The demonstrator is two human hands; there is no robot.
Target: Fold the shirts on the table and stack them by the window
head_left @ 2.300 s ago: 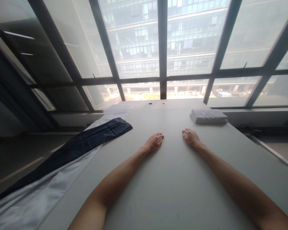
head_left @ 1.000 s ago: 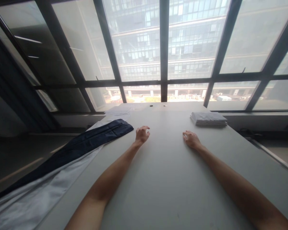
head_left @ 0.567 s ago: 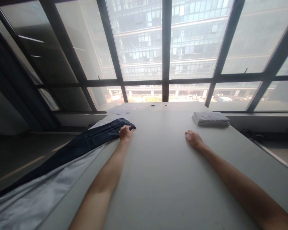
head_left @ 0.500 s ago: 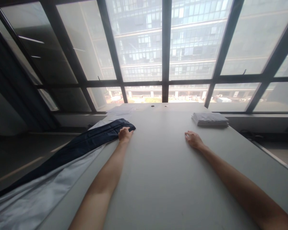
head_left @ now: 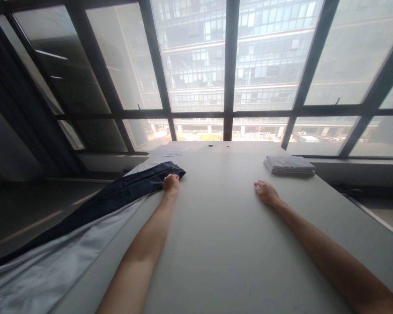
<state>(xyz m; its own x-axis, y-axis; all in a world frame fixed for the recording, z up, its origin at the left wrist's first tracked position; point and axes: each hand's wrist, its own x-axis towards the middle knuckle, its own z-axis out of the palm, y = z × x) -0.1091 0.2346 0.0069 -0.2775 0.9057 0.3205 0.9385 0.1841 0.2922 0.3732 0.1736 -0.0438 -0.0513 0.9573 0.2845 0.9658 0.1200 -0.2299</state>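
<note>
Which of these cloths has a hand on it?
The navy cloth, touched by the left hand; the white cloth beneath and the folded white stack aren't.

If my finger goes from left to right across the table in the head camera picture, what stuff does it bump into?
Dark blue cloth → left hand → round dark spot → right hand → folded white pile.

My left hand [head_left: 171, 184] grips the edge of the dark cloth [head_left: 127, 187], near its far end; white cloth [head_left: 85, 246] lies beneath it, along the table's [head_left: 216, 235] left side. My right hand [head_left: 266, 192] rests loosely curled, near a folded white stack [head_left: 290, 165]. Ahead I see papers [head_left: 166, 150], then a dark window frame [head_left: 229, 65].
</note>
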